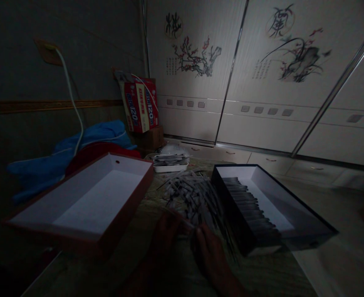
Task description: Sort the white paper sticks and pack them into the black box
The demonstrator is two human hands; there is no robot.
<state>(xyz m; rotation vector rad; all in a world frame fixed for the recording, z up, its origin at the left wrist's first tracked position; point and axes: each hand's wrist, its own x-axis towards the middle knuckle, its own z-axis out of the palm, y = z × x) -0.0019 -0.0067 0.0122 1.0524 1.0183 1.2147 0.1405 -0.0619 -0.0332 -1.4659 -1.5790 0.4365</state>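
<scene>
The scene is dim. My left hand (166, 227) and my right hand (209, 247) are close together above the table, in front of a heap of thin pen-like parts (197, 194), some pale and some dark. Between my fingers runs a thin pale tube (186, 224), slanting from the left hand to the right. Both hands look closed on it, though shadow hides most of the fingertips. To the right, a dark-edged box (293, 198) holds a row of dark pen-like sticks (253, 206) along its near-left side.
At left a red-brown box (126, 202) with a white inside stands open. Behind the heap is a white tray (171, 168) of thin parts. Blue cloth (92, 138), a red printed carton (141, 105) and a white cable (70, 90) are farther back, before panelled cabinet doors (194, 74).
</scene>
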